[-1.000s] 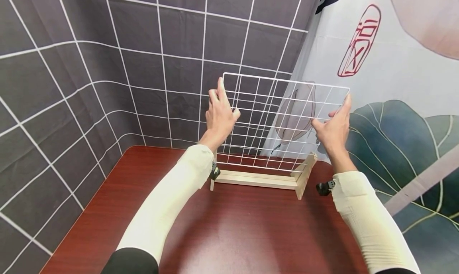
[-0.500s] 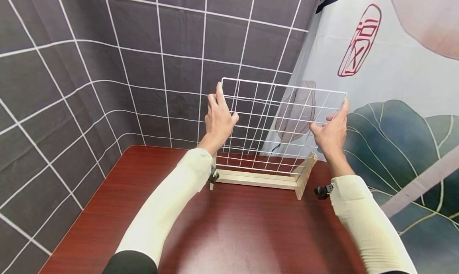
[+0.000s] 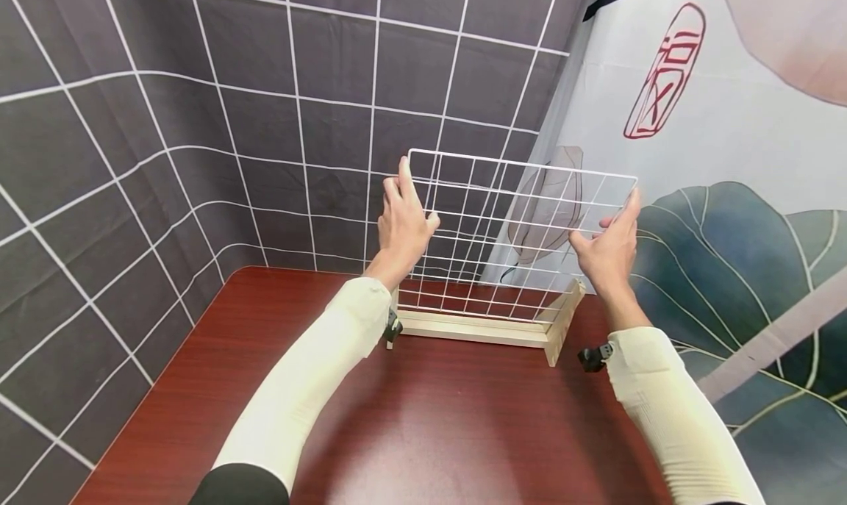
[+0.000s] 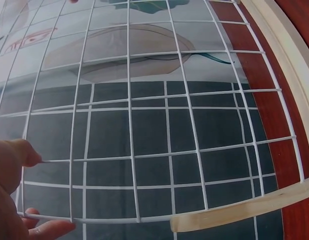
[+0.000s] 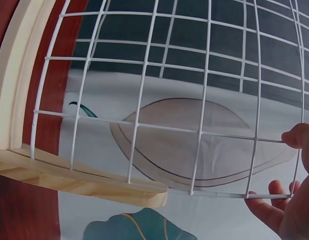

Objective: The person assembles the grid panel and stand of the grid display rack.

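Observation:
A white wire grid panel (image 3: 523,164) stands upright between both hands, over a pale wooden stand (image 3: 473,331). My left hand (image 3: 402,229) holds its left side edge near the top corner, with the thumb on the front and fingers around the outer wire. At the opposite edge my right hand (image 3: 609,255) grips in the same way. In the right wrist view, the panel's side edge runs along the stand's wooden end piece (image 5: 94,180). The left wrist view has the other end piece (image 4: 229,212) along the panel's left edge. The panel's bottom wire lies just above the stand's crossbar (image 4: 289,55).
The stand rests on a reddish-brown table (image 3: 450,417) near its back edge. Behind it hangs a dark grey checked curtain (image 3: 317,108), meeting a white printed curtain (image 3: 728,145) on the right. Small black wrist cameras (image 3: 595,357) are strapped on both wrists.
Both hands have moved down a little with the wire grid panel, bringing its lower edge closer to the crossbar. The stand has stayed in place.

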### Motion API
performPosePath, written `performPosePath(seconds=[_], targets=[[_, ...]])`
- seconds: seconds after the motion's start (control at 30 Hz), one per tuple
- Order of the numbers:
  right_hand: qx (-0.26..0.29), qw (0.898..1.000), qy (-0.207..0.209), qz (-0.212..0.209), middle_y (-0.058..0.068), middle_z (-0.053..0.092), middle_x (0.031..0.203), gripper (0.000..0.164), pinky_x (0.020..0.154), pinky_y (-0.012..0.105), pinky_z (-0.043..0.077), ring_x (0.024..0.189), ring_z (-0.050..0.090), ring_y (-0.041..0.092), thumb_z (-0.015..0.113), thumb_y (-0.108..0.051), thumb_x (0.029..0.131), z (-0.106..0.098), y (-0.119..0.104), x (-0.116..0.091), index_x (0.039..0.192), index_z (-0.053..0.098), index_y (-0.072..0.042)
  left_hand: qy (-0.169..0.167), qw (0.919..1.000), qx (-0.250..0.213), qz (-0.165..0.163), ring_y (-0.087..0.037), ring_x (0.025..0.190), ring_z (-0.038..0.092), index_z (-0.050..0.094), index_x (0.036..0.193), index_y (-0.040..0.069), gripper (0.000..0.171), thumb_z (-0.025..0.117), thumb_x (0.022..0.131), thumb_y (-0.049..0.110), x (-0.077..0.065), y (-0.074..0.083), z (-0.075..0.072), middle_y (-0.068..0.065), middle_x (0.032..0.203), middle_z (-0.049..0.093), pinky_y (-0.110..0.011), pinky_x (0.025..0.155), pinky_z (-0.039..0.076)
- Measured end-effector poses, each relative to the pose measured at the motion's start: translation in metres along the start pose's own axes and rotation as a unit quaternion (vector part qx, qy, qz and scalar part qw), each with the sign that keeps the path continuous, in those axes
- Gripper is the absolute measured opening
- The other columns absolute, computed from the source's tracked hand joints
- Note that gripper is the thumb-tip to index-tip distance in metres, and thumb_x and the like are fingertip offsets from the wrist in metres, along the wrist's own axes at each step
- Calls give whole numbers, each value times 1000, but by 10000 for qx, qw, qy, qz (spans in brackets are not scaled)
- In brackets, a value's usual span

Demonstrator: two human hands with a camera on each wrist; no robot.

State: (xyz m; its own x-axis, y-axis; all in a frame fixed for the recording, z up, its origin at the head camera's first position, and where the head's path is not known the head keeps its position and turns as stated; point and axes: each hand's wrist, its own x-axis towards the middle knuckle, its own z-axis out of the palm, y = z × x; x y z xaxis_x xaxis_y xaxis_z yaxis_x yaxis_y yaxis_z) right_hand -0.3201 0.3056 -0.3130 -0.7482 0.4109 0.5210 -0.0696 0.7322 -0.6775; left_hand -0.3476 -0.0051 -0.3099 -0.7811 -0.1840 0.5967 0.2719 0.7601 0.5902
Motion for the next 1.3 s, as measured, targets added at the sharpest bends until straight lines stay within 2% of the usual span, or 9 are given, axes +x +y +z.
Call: performPosePath(seconds=[0.27,0.53,0.87,1.3], targets=[[14,10000,-77,14,20,50,127,108,83,43,44,103,57,37,71,-23,87,2,5,-3,163,-5,-34,-18,9999,113,60,-32,106,61,10,164,17,111,83,80,21,-5,-3,2,-14,133,43,-43,64,57],[-21,10000,-94,8,21,50,128,108,85,44,46,104,59,37,72,-23,87,4,7,-5,163,-5,-32,19,10000,39,0,-32,106,60,12,163,16,111,84,79,21,-7,-7,6,-14,133,43,-43,64,57],[-46,9999,0,-96,19,50,124,108,83,45,45,96,61,34,72,-21,87,8,10,-8,163,-4,-30,-1,10000,71,-10,-33,105,60,13,163,15,111,85,79,21,-9,-10,8,-14,132,43,-45,65,57],[23,10000,-46,-11,18,50,123,108,84,45,46,106,63,37,72,-23,86,12,13,-12,163,-4,-32,-85,9999,74,-7,-33,103,61,12,162,16,110,84,80,21,-15,-17,11,-14,133,44,-44,63,56]])
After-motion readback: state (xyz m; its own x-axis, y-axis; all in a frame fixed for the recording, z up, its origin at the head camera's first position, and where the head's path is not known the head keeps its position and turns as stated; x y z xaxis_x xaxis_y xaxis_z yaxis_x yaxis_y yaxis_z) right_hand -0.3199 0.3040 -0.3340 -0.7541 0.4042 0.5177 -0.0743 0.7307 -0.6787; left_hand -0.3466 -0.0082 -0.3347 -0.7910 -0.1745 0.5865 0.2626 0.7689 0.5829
